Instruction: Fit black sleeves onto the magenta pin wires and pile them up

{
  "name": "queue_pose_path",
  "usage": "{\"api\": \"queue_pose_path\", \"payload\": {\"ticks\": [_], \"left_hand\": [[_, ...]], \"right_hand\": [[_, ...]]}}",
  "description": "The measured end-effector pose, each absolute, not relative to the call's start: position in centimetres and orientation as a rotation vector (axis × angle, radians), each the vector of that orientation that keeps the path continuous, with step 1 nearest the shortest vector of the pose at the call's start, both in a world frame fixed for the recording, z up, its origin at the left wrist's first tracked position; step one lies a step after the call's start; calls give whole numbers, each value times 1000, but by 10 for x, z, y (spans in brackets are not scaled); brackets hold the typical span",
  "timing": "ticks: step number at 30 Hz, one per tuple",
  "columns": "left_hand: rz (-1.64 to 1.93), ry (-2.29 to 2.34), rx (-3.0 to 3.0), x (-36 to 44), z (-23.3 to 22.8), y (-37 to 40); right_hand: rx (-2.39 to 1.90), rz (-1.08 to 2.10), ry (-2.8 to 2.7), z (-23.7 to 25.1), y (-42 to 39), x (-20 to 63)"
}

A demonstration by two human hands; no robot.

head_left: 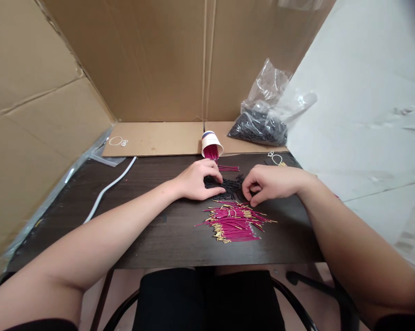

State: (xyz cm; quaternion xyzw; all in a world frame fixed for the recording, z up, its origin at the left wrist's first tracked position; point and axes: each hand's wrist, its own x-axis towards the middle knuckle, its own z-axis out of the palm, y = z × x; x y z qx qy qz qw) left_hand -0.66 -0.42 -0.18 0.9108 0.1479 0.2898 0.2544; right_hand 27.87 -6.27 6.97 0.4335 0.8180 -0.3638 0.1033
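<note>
Pcs (232, 185), blk, btwn L hand (198, 180) & R hand (268, 180), nr wires (233, 228).

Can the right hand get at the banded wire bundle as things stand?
Likely yes: the right hand is beside the far edge of the magenta wire bundle, which lies uncovered apart from a pale band.

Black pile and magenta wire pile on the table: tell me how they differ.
Colour: the black pile is dark throughout, while the magenta wire pile shows gold-coloured ends.
Shape: the black pile holds short pieces; the magenta wire pile holds longer, thin strands.
Place: the black pile lies between the two hands, the magenta wire pile nearer the person.
Both rest on the dark table.
</note>
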Motion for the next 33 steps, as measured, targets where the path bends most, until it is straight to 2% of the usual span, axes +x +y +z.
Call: {"api": "queue_pose_path", "payload": {"ticks": [11,20,27,33], "left_hand": [[793,397,2439,-5,-1,-5],[802,427,2456,-3,-5,-4],[815,414,2444,-2,-6,-3],[776,433,2430,-2,-4,-5]], "right_hand": [[1216,-1127,2488,72,-66,281],[1514,-1395,2820,64,-61,287],[1901,-1246,3117,26,-46,274],[2058,-1182,3242,7,-40,263]]}}
